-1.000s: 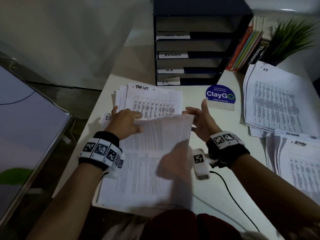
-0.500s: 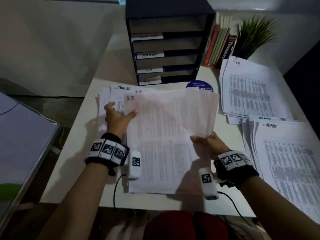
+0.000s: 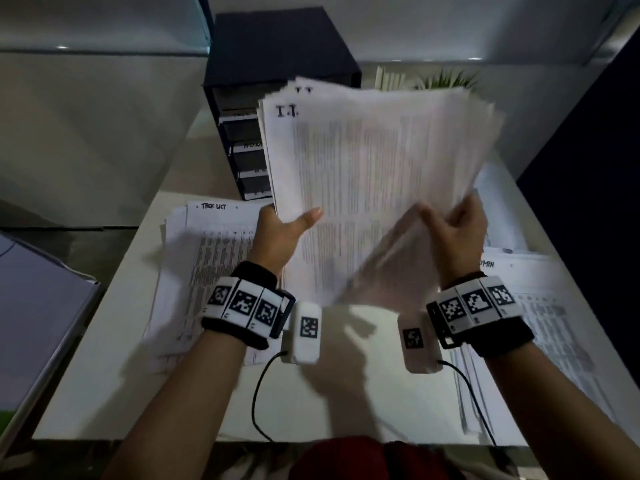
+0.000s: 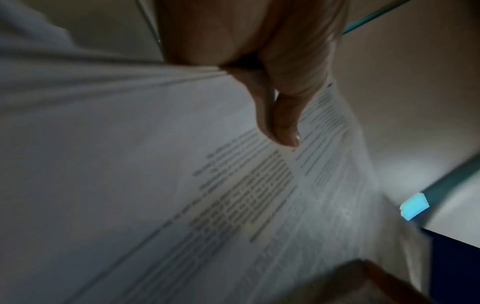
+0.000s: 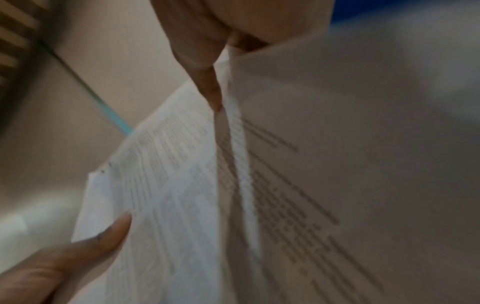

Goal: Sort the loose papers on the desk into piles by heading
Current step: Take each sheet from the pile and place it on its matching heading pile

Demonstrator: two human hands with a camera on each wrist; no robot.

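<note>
Both hands hold up a stack of printed papers (image 3: 374,174) headed "I.T.", tilted upright above the desk. My left hand (image 3: 284,233) grips its lower left edge, thumb on the front sheet. My right hand (image 3: 457,230) grips the lower right edge. In the left wrist view the thumb (image 4: 280,123) presses on the I.T. papers (image 4: 182,185); in the right wrist view my right hand's fingers (image 5: 207,82) pinch the I.T. papers (image 5: 311,164). A "TASK LIST" pile (image 3: 207,258) lies on the desk at the left. An "ADMIN" pile (image 3: 554,323) lies at the right.
A dark tray organiser (image 3: 242,150) with labelled shelves stands at the back of the white desk (image 3: 346,393), partly hidden by the raised papers. A plant (image 3: 446,81) shows behind them. Cables run from both wrist cameras to the desk's front edge.
The I.T. stack has been lifted off the desk and tilted upright. Both hands rose with it, the right hand shifting to the lower right edge.
</note>
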